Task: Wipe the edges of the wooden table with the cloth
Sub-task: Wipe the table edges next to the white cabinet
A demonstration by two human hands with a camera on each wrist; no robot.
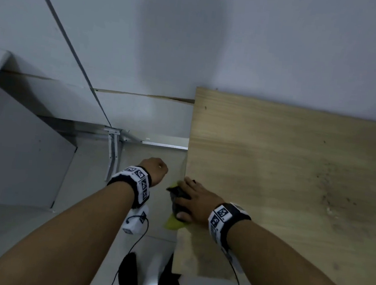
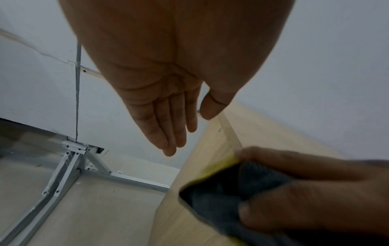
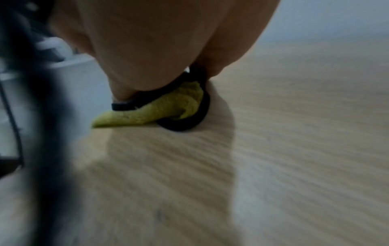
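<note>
The pale wooden table (image 1: 282,187) fills the right of the head view, its left edge running up the middle. My right hand (image 1: 196,200) grips a yellow-and-dark-grey cloth (image 1: 178,193) wrapped over that left edge, fingers on top and thumb below. The left wrist view shows the cloth (image 2: 227,191) pinched against the table's side (image 2: 189,174) by the right hand (image 2: 305,191). In the right wrist view the cloth (image 3: 164,106) bunches under my palm on the table top (image 3: 273,149). My left hand (image 2: 174,124) hangs free left of the table with straight fingers, holding nothing; seen from above, the left hand (image 1: 155,169) is off the edge.
A grey-white wall (image 1: 216,41) stands behind the table. A white metal bracket frame (image 1: 114,153) sits at floor level to the left. A white panel (image 1: 14,147) lies at the far left. Cables (image 1: 134,248) hang from my wrists above my dark shoes (image 1: 129,275).
</note>
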